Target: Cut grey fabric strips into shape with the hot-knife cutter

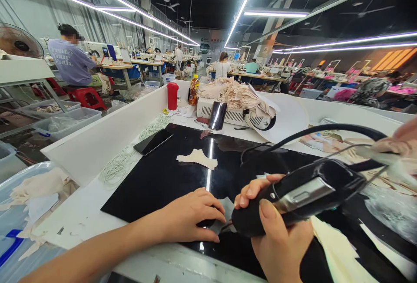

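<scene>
My right hand (282,241) is wrapped round a black handheld electric tool (299,196) with a silver lever on its side and a cord at its back. The tool's narrow tip points left, close to a small grey sheet piece (226,207). My left hand (192,215) rests on the glossy black board (156,187), its fingers bent over this grey piece and its thumb along the near edge. How firmly they grip cannot be seen. Farther back on the board lies a cream fabric cutout (198,158). Pale fabric pieces (335,248) lie beneath and right of the tool.
A phone (153,141) and coiled pale cord (119,168) lie left. Behind are a red cup (172,96), a bottle (193,90) and a fabric heap (237,94) on a white machine. Another blurred hand (407,137) is at right. A person (70,57) sits beyond.
</scene>
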The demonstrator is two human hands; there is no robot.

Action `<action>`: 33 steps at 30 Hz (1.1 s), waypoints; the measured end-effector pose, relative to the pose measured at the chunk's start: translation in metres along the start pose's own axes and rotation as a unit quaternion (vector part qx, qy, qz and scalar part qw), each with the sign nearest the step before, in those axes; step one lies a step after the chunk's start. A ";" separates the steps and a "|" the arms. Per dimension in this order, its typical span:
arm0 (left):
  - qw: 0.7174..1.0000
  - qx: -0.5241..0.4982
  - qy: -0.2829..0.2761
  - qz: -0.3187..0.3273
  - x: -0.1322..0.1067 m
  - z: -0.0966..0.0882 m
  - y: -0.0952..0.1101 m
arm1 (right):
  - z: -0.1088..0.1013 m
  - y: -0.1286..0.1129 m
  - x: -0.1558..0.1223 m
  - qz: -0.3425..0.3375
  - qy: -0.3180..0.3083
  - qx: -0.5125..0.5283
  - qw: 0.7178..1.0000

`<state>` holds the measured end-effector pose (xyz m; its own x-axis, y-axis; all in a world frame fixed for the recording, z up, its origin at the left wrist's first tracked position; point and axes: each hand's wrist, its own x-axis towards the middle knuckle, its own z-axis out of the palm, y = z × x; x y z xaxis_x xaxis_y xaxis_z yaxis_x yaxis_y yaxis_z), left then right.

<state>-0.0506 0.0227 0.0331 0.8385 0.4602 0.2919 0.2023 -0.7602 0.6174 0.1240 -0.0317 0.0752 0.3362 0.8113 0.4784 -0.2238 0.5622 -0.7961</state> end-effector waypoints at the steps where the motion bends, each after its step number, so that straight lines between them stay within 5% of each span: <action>1: 1.000 -0.003 0.001 -0.002 0.000 0.000 -0.001 | 0.001 0.000 -0.001 -0.001 -0.004 0.001 1.000; 12: 1.000 0.005 0.006 0.026 0.000 0.001 -0.006 | 0.000 -0.002 0.001 0.013 -0.006 -0.016 1.000; 20: 0.999 0.031 0.037 0.019 -0.001 0.005 -0.002 | -0.014 -0.016 0.024 -0.031 0.111 -0.038 0.993; 33: 0.996 0.086 -0.029 0.000 -0.001 0.006 0.002 | -0.024 -0.001 0.018 -0.044 0.084 -0.064 0.993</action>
<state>-0.0478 0.0180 0.0302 0.8656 0.4366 0.2453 0.2816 -0.8294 0.4826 0.1526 -0.0215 0.0757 0.4990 0.7156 0.4888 -0.0714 0.5961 -0.7997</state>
